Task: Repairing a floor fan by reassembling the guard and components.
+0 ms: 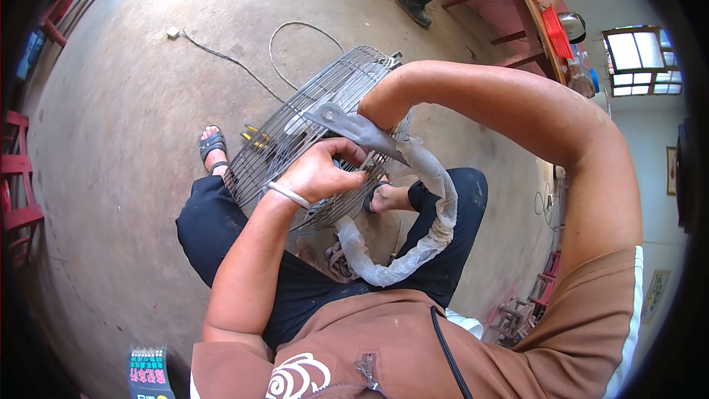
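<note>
A fan's grey wire guard (284, 122) stands between my knees, pale blades showing through its wires. My left hand (321, 170), with a pale bracelet at the wrist, is at the guard's near side. Its thumb and forefinger curl toward each other; what they pinch is too small to make out. Over the far side reaches my right arm; only the wrist end of my right hand (380, 103) shows, its fingers hidden behind a grey metal bracket (351, 127). From that bracket a curved tube wrapped in clear plastic (443, 214) loops toward my lap.
A cord with a pale plug (173, 32) trails across the floor. Yellow-handled pliers (255, 135) lie beyond the guard, near my sandalled left foot (213, 144). Dark boots (419, 0) and a wooden table (528, 11) are at the far right; red chairs (21, 185) line the left.
</note>
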{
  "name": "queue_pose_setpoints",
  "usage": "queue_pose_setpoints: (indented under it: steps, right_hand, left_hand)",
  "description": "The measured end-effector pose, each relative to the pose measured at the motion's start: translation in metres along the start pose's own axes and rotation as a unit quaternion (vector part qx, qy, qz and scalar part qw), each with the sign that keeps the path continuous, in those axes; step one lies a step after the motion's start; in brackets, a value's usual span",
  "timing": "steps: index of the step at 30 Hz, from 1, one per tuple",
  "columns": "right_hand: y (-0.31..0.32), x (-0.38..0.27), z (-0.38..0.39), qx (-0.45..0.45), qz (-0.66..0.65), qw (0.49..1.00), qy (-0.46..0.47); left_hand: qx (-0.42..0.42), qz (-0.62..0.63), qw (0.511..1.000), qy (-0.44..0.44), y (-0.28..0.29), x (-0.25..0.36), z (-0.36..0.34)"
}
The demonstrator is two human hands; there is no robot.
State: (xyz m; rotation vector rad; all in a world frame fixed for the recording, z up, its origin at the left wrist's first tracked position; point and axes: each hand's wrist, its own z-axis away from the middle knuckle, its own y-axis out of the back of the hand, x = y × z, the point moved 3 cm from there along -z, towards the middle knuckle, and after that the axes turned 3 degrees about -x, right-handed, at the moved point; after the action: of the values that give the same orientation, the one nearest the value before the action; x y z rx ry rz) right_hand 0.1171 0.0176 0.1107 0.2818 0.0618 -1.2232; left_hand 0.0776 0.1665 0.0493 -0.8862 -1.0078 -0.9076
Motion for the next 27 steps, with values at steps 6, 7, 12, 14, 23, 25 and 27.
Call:
queue_pose_setpoints:
  steps: [6, 7, 12, 14, 23, 25, 27]
  right_hand:
    - [0.001, 0.002, -0.013, -0.042, 0.043, 0.998, -0.016]
    - [0.002, 0.001, -0.011, -0.013, 0.038, 0.999, 0.006]
    - [-0.011, 0.010, -0.013, 0.002, -0.082, 0.996, 0.027]
    - [-0.006, 0.006, -0.014, 0.004, -0.040, 0.999, 0.013]
    - [-0.012, 0.012, -0.022, 0.038, 0.034, 0.998, 0.024]
    - [-0.011, 0.015, -0.026, 0.018, 0.051, 0.996, 0.073]
    - [-0.006, 0.012, -0.024, 0.033, 0.028, 0.997, 0.060]
  left_hand:
    - [0.008, 0.006, 1.000, -0.011, 0.001, 0.003, 0.002]
    - [0.003, 0.010, 1.000, -0.013, 0.002, 0.003, 0.003]
    - [-0.019, 0.005, 1.000, -0.024, 0.001, 0.006, 0.004]
    - [-0.007, 0.009, 1.000, -0.019, 0.001, 0.003, 0.003]
    - [-0.013, 0.070, 0.997, 0.015, -0.001, -0.002, -0.001]
    - [-0.004, 0.045, 0.999, 0.003, 0.002, -0.004, -0.001]
    - [0.007, 0.023, 1.000, -0.008, 0.006, -0.005, 0.000]
